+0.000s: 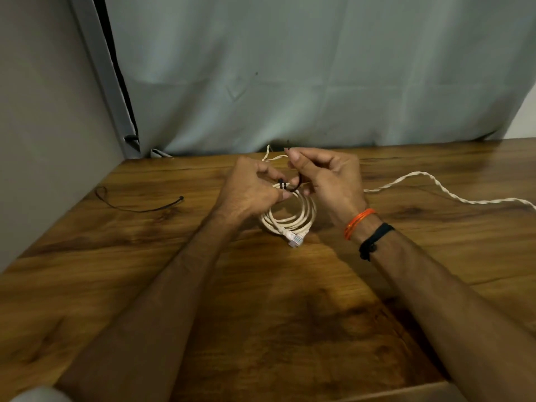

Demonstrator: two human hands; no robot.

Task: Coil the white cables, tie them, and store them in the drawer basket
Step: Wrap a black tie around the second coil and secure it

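Head view shows the left hand (249, 188) gripping the far rim of the coiled white cable (290, 216), fingers curled round the bundled turns just where a black tie (282, 185) wraps them. The right hand (324, 177) pinches the tie's free tail and draws it up, though whether the tail is already threaded through its head is hard to tell in the blur. This coil looks light and springy: the loops will likely fan apart if the left grip loosens, so the bundle is best held right beside the tie, not at the plug (294, 239) dangling on the near side. A second white cable (435, 184), twisted and limp, trails off to the right across the wooden table (203, 300), and a spare black tie (139, 206) lies well apart on the left. Wall and curtain (319, 82) close the far edge; open tabletop lies near and to both sides. No drawer basket is in view.
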